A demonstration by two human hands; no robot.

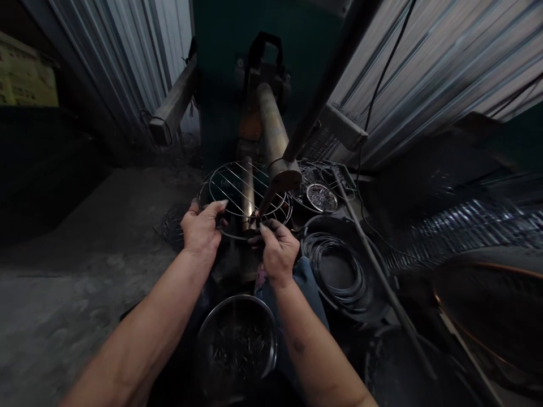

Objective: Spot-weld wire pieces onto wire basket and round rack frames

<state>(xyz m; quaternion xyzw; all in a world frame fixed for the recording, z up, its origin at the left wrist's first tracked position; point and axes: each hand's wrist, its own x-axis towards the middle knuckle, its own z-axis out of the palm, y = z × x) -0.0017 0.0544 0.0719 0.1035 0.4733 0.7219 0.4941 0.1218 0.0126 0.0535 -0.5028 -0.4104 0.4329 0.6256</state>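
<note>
My left hand (202,226) grips the left side of a round wire rack (231,183), thumb on top of the rim. The rack has two wire rings and parallel bars, and lies around the lower metal arm (248,195) of a machine like a spot welder. Its thick upper arm (274,130) ends in a slanted rod, whose tip comes down at the rack's near edge. Right beside that tip, my right hand (279,249) is closed in a pinch. What its fingertips hold is hidden. A metal bowl (271,362) of short wire pieces sits below my forearms.
A coil of wire (339,271) lies in a dark tub to the right. Behind it stands a small round dish (322,198) of metal bits among loose wire. A long bar (382,277) slants across the right side. Dark stacked wirework (479,220) fills the far right.
</note>
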